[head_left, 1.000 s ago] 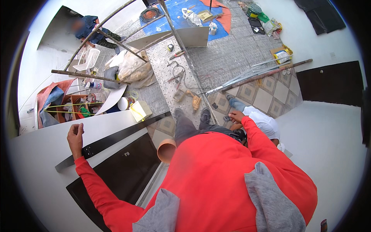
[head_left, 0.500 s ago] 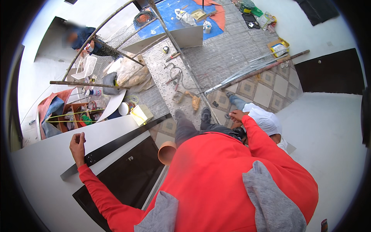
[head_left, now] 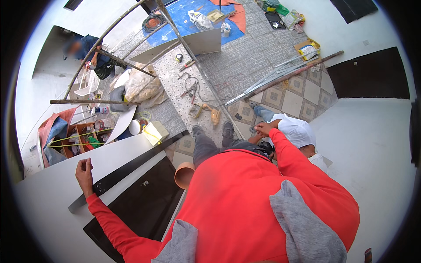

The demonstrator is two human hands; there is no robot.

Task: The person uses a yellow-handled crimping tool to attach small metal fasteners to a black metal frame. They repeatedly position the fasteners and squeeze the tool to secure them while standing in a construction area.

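My left hand [head_left: 84, 176] is raised beside the white wall, just above a long dark strip [head_left: 127, 164]. Its fingers are loosely curled, and no object shows in them. My right hand [head_left: 264, 128] is in front of my waist on the right, fingers pinched together. Whatever it may hold is too small to make out. Close by that hand is a co-worker in a white head covering [head_left: 294, 131], low down at my right side. Beyond my shoes, a speckled board [head_left: 169, 72] carries an orange-yellow power tool [head_left: 215, 115], pliers [head_left: 190, 91] and a tape measure [head_left: 179, 57].
A wooden pole frame [head_left: 94, 102] stands at the left. Another person [head_left: 90, 48] is behind it. An orange tube [head_left: 184, 175] is beside my left hip. Metal bars and a pole [head_left: 285, 78] lie at the right. A blue tarp [head_left: 175, 22] covers floor farther off.
My right hand has shifted slightly, its fingers closer together. My left hand has dropped a little. The whole view has tilted slightly, and the person behind the frame has moved.
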